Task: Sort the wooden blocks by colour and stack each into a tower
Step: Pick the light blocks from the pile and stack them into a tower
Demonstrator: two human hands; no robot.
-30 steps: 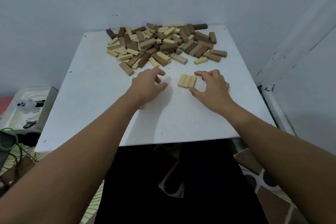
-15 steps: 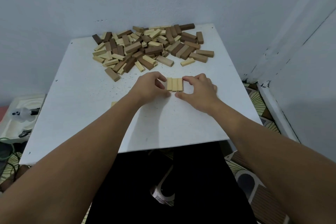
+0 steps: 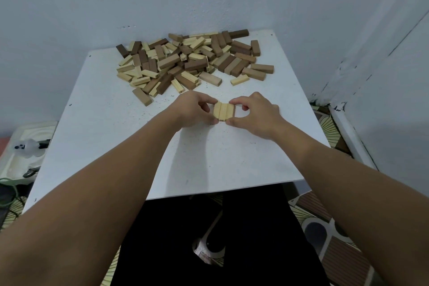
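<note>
Three pale blocks [image 3: 223, 111] flat, side by side; mixed brown-and-pale heap [image 3: 190, 60] behind.

Small dark marks, likely printed numbers, sit on the end faces of a few light blocks in the mixed pile [image 3: 190, 60] at the far side of the table [image 3: 111, 123], e.g. 1 block end [image 3: 183, 58] near the pile's middle and another [image 3: 208, 69] just right of it. They're too small and blurred to make out any digits. A faint mark also shows on the near end of the middle block in the row of 3 light blocks [image 3: 223, 112], equally unreadable.
</note>
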